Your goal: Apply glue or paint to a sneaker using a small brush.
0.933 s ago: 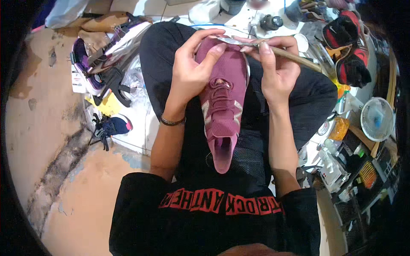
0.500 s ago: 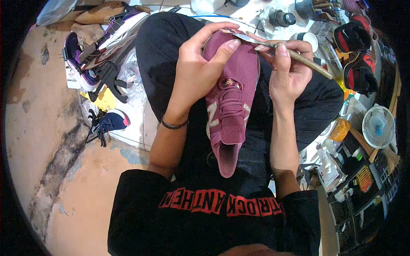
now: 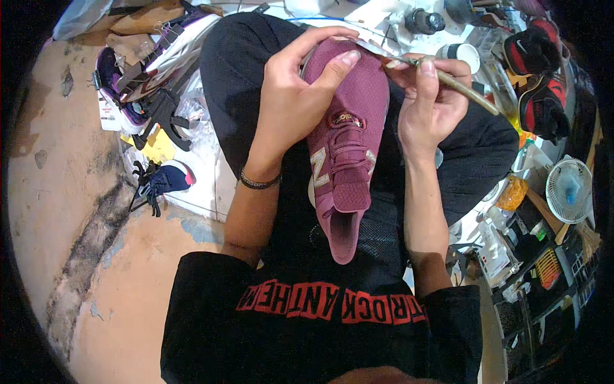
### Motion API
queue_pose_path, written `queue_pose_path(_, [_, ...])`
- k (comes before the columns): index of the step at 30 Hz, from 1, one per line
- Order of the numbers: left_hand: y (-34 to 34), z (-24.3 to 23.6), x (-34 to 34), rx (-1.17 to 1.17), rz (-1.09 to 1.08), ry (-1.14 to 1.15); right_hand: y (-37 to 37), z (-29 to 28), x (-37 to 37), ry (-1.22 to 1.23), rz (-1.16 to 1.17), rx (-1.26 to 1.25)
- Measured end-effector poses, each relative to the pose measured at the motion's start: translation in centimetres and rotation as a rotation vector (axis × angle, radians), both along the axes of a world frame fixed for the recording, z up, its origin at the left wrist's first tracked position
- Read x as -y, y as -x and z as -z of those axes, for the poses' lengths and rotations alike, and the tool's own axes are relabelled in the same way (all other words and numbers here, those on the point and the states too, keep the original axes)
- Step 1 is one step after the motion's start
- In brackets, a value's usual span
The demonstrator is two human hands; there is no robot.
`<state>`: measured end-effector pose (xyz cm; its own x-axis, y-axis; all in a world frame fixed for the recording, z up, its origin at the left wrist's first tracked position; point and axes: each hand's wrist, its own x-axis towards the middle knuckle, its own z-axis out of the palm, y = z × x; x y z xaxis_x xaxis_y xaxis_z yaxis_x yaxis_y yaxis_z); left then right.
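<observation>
A maroon sneaker (image 3: 350, 150) with laces lies over my lap, its toe pointing away from me and its heel opening toward my body. My left hand (image 3: 297, 89) grips the toe, thumb on the upper and fingers curled over the front edge. In my right hand (image 3: 432, 96) is a tool with a long tan handle and a thin pointed metal blade (image 3: 371, 48). The blade lies along the front right edge of the toe. Whether its tip goes into the seam by the sole cannot be made out.
At the left lie a dark small shoe (image 3: 169, 178) and purple-white shoes (image 3: 115, 83) with clips. Black-red sneakers (image 3: 543, 109) and a white fan (image 3: 569, 191) stand right. A dark bottle (image 3: 424, 22) and a white round container (image 3: 462, 56) are beyond my knees.
The sneaker's toe and both hands have shifted slightly away from me. The blade has moved a little along the toe edge, with both grips kept.
</observation>
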<state>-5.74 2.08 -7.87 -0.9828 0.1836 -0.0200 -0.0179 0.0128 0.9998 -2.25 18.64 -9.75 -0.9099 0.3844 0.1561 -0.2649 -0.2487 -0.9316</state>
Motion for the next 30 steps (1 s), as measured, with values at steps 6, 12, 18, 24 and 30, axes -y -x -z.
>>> queue_pose_path(6, [-0.3, -0.7, 0.4, -0.031, 0.053, -0.016, -0.3, -0.6, 0.3, 0.014, -0.037, -0.032])
queue_pose_path(12, [-0.2, -0.3, 0.5, -0.085, 0.037, 0.019, -0.4, -0.8, 0.5, -0.043, -0.027, 0.009])
queue_pose_path(18, [-0.1, 0.4, 0.1, 0.090, 0.035, 0.036, 0.7, 0.8, -0.1, -0.040, 0.008, -0.003])
queue_pose_path(24, [0.1, 0.5, 0.3, -0.065, 0.078, 0.030, 0.7, 0.4, -0.5, 0.122, -0.047, 0.041])
queue_pose_path(30, [-0.5, -0.4, 0.6, -0.006, 0.067, 0.119, -0.2, 0.4, -0.2, 0.187, -0.086, 0.065])
